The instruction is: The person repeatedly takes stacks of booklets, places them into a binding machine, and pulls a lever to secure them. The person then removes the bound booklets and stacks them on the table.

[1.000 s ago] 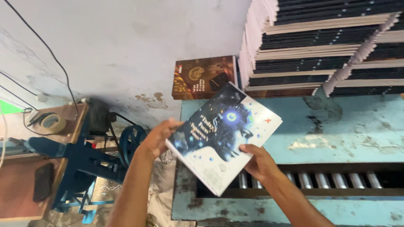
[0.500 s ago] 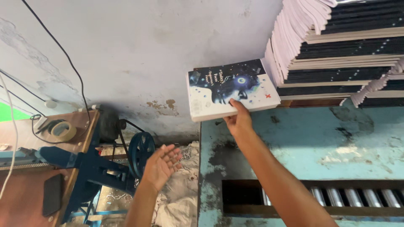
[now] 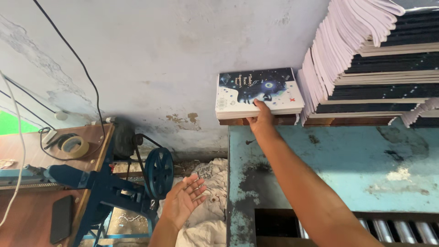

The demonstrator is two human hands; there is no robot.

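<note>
My right hand (image 3: 261,122) reaches to the far edge of a teal metal table (image 3: 347,160). Its thumb lies on the near edge of a book with a dark blue and white cover (image 3: 258,89), and the fingers are beneath it. The book lies flat on a brown book (image 3: 233,121) against the wall. My left hand (image 3: 183,201) hangs low beside the table with its palm up and fingers spread, holding nothing, above a white cloth (image 3: 211,180).
A tall stack of books (image 3: 379,68) stands right of the blue book, its pages fanning out. Metal rollers (image 3: 398,231) sit in a slot at the table's near side. At left are a blue machine with a wheel (image 3: 159,173), a tape roll (image 3: 75,146) and a dark phone (image 3: 61,219).
The book went from both hands in front of me to the far table edge, carried by my right hand alone. My left hand let go and dropped to the side.
</note>
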